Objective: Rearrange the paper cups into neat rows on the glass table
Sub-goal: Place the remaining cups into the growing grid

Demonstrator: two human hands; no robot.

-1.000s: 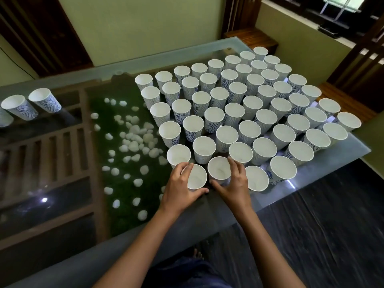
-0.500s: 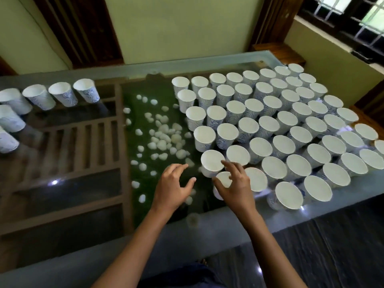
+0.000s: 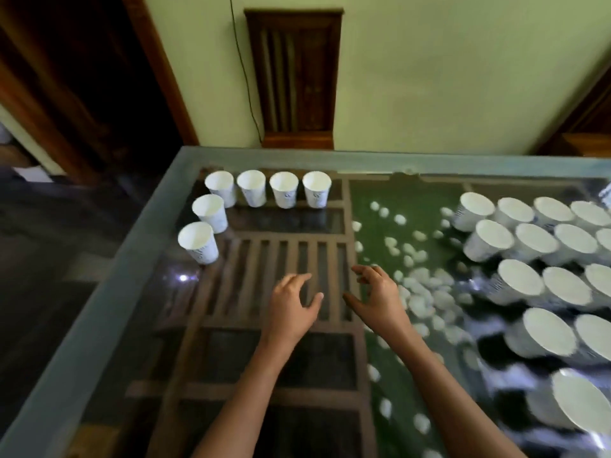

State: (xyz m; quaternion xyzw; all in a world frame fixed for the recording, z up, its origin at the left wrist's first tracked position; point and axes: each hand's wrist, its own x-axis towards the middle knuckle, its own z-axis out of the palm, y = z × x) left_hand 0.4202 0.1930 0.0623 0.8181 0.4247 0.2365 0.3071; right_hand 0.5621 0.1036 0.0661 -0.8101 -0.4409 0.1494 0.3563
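Several white paper cups stand in an L at the table's far left corner: a short row [image 3: 267, 189] along the back and two more [image 3: 198, 242] down the left edge. A large block of cups [image 3: 535, 256] in rows fills the right side, blurred. My left hand [image 3: 292, 307] and my right hand [image 3: 377, 297] hover side by side over the middle of the glass table [image 3: 109, 328]. Both hands are empty, with fingers loosely spread. Neither hand touches a cup.
Under the glass lie a wooden slatted frame [image 3: 287, 279] and a green bed with white pebbles [image 3: 416, 292]. A dark doorway is at the left and a wooden wall panel [image 3: 294, 77] stands behind the table. Dark floor runs along the table's left edge.
My view has swung left. Both hands have left the cups at the front of the large block and moved left, now empty over the middle of the table.
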